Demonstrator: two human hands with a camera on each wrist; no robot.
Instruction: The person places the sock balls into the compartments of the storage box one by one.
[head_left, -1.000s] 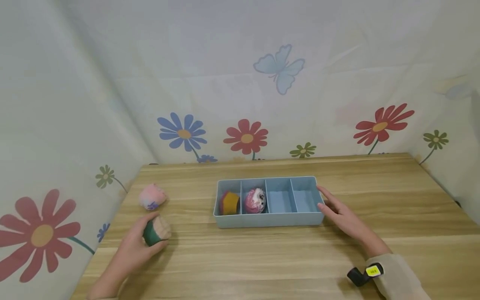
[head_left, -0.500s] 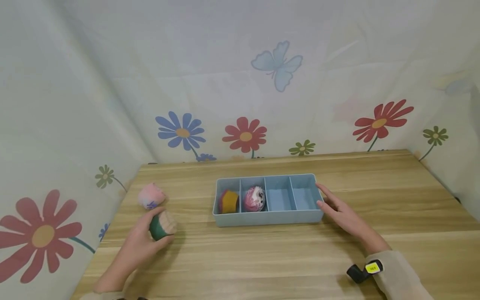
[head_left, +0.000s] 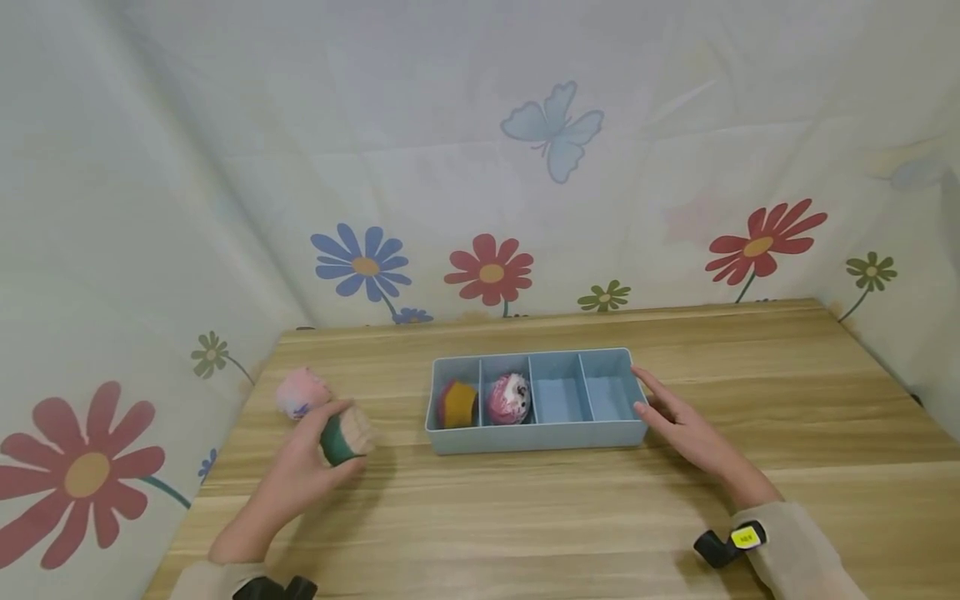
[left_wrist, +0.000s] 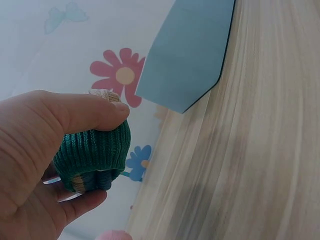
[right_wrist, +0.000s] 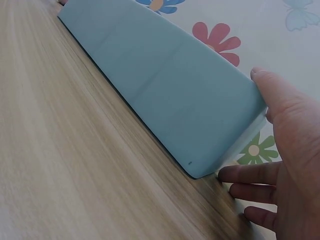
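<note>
My left hand (head_left: 303, 467) holds a rolled pair of green and beige ribbed socks (left_wrist: 95, 150) between thumb and fingers, above the table's left part. Behind that hand lies a pink rolled pair of socks (head_left: 302, 392), partly covered by it in the head view. A light blue box (head_left: 536, 437) with several compartments stands mid-table. Its leftmost compartment holds a yellow and maroon rolled pair (head_left: 458, 404); the second holds a pink and white rolled pair (head_left: 511, 398) with a dark-eyed pattern. My right hand (head_left: 690, 433) touches the box's right end, fingers extended and thumb at the rim.
The wooden table (head_left: 525, 517) runs up to a white curtain (head_left: 420, 192) printed with flowers and a butterfly. The box's two right compartments show bare floors. A black wrist camera (head_left: 723, 546) sits on the right sleeve.
My left hand has lifted the green and beige socks and carried them rightward, toward the box. My right hand stays at the box's right end.
</note>
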